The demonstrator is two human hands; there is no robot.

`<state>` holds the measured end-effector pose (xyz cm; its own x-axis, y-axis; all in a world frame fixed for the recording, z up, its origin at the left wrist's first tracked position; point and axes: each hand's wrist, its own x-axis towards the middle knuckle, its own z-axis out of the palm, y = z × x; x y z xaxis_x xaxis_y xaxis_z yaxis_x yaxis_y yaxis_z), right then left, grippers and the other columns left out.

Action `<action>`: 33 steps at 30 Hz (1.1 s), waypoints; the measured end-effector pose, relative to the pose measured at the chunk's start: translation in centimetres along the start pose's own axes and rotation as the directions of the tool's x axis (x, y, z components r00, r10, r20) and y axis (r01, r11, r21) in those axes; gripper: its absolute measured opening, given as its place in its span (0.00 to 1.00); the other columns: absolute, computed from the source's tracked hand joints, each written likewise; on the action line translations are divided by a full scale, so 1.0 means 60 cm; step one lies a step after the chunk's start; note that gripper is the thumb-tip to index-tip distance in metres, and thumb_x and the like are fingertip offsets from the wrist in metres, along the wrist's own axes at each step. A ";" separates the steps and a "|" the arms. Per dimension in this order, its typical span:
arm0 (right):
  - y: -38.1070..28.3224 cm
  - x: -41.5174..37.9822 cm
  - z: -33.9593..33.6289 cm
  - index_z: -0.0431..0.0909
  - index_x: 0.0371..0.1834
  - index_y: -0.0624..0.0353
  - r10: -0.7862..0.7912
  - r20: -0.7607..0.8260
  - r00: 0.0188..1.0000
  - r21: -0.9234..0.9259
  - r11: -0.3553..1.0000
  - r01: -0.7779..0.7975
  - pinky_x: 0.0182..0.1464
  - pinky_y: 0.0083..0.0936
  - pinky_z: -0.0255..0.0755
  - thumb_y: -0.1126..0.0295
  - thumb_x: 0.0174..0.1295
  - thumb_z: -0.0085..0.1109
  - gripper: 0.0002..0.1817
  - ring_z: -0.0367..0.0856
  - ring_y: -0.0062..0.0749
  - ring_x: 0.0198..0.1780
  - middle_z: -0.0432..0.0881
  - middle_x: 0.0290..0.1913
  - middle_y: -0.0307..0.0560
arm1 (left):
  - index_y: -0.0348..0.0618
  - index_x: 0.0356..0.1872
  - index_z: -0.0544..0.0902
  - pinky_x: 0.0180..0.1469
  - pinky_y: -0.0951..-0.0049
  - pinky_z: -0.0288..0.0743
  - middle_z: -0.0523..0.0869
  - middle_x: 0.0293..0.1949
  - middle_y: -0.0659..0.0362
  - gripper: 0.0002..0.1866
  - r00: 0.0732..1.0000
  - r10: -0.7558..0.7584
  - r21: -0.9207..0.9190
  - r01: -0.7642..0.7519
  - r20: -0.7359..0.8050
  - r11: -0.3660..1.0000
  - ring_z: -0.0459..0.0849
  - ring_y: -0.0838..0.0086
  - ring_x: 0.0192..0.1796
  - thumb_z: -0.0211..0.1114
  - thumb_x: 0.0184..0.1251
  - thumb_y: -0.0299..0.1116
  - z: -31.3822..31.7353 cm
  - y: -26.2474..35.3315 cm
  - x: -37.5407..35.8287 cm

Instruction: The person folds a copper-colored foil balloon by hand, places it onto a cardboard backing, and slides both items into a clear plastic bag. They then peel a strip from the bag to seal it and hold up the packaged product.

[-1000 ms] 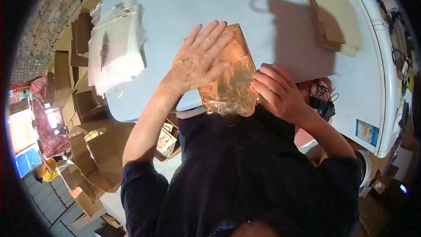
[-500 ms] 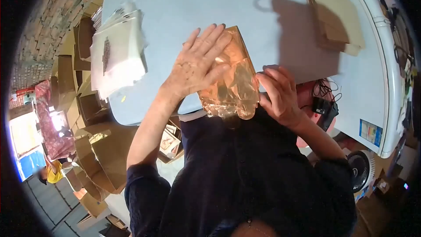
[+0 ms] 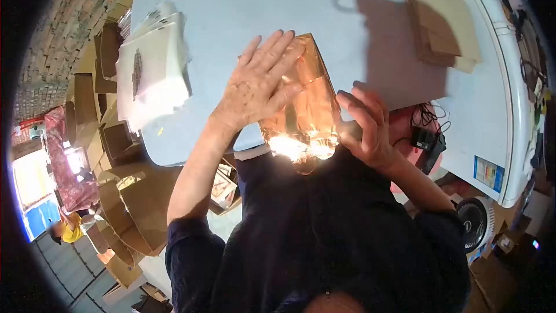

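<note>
Two hands: both on one wrapped packet (image 3: 310, 104) at the near table (image 3: 243, 6) edge.
Left hand (image 3: 258, 84): flat, fingers spread, pressing the packet from 9 o'clock.
Right hand (image 3: 370, 127): fingers loosely curled, open, touching the wrap's edge at 3 o'clock.
Paper stack (image 3: 152, 66): well apart, 9 o'clock.

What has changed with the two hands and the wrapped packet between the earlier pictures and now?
The right hand has lifted slightly at the near right edge of the packet, fingers more spread; whether it grips the film is unclear. The left hand stays flat on top. The stack of white sheets is unchanged.
</note>
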<state>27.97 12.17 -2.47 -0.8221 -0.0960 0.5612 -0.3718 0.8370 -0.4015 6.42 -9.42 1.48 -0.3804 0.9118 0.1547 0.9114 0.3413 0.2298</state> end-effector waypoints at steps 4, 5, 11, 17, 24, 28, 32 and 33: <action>-0.003 0.003 0.000 0.77 0.66 0.56 0.053 0.030 0.998 -0.162 0.986 -0.047 0.78 0.58 0.55 0.54 0.72 0.63 0.25 0.66 0.53 0.78 0.74 0.76 0.52 | 0.52 0.83 0.66 0.87 0.47 0.44 0.62 0.84 0.52 0.38 1.000 0.003 0.018 -0.003 -0.002 1.000 0.56 0.56 0.87 0.54 0.80 0.61 0.000 -0.003 0.000; -0.008 0.004 -0.003 0.79 0.66 0.55 0.077 0.060 0.995 -0.215 0.975 -0.063 0.78 0.58 0.54 0.51 0.75 0.59 0.25 0.65 0.53 0.79 0.74 0.76 0.52 | 0.52 0.83 0.66 0.87 0.47 0.44 0.62 0.84 0.52 0.38 1.000 0.002 0.015 -0.002 0.000 1.000 0.56 0.56 0.86 0.54 0.81 0.61 0.000 -0.002 0.001; -0.008 0.001 0.006 0.85 0.62 0.54 0.036 0.061 0.997 -0.255 0.967 -0.019 0.80 0.59 0.51 0.46 0.82 0.43 0.27 0.63 0.51 0.81 0.75 0.74 0.49 | 0.50 0.80 0.71 0.85 0.46 0.52 0.69 0.81 0.52 0.35 0.997 0.020 0.011 -0.019 -0.076 1.000 0.64 0.56 0.84 0.61 0.78 0.53 -0.003 0.002 0.003; -0.014 0.000 0.013 0.89 0.54 0.54 -0.039 0.067 0.997 -0.275 0.960 0.056 0.83 0.59 0.50 0.49 0.80 0.48 0.24 0.67 0.45 0.79 0.80 0.71 0.43 | 0.50 0.80 0.70 0.85 0.46 0.53 0.69 0.81 0.52 0.36 0.997 0.021 0.023 -0.020 -0.069 1.000 0.65 0.57 0.83 0.61 0.77 0.55 -0.004 0.003 0.003; -0.030 0.014 0.018 0.90 0.45 0.59 -0.099 0.052 0.994 -0.281 0.953 0.110 0.87 0.53 0.46 0.54 0.78 0.48 0.23 0.72 0.43 0.76 0.86 0.63 0.50 | 0.48 0.80 0.70 0.84 0.46 0.53 0.70 0.81 0.52 0.37 0.996 0.024 0.036 -0.021 -0.080 0.999 0.65 0.56 0.83 0.61 0.77 0.56 -0.005 0.004 0.003; -0.029 0.026 0.018 0.89 0.44 0.64 -0.088 0.102 0.991 -0.239 0.965 0.110 0.87 0.53 0.47 0.48 0.82 0.38 0.33 0.74 0.45 0.76 0.87 0.61 0.55 | 0.48 0.79 0.71 0.84 0.46 0.53 0.70 0.81 0.52 0.37 0.997 0.026 0.030 -0.024 -0.079 0.999 0.65 0.56 0.83 0.60 0.78 0.57 -0.007 0.003 0.004; -0.028 0.031 0.024 0.88 0.45 0.68 -0.090 0.105 0.990 -0.129 0.986 0.103 0.86 0.53 0.48 0.45 0.84 0.32 0.39 0.74 0.47 0.76 0.86 0.61 0.57 | 0.49 0.79 0.71 0.85 0.47 0.52 0.70 0.81 0.52 0.36 0.996 0.018 0.008 -0.017 -0.085 1.000 0.65 0.57 0.83 0.58 0.79 0.59 -0.005 0.003 0.003; -0.031 0.030 0.023 0.88 0.45 0.68 -0.083 0.115 0.990 -0.108 0.990 0.095 0.86 0.54 0.49 0.44 0.85 0.31 0.39 0.74 0.47 0.76 0.86 0.62 0.57 | 0.49 0.79 0.71 0.85 0.47 0.52 0.70 0.81 0.52 0.36 0.996 0.020 0.014 -0.018 -0.082 1.000 0.65 0.57 0.83 0.57 0.79 0.60 -0.005 0.003 0.003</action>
<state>26.59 9.73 -1.71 -0.8326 -0.2260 0.5056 -0.3996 0.8773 -0.2658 6.47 -9.28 1.86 -0.3742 0.8964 0.2377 0.9204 0.3277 0.2132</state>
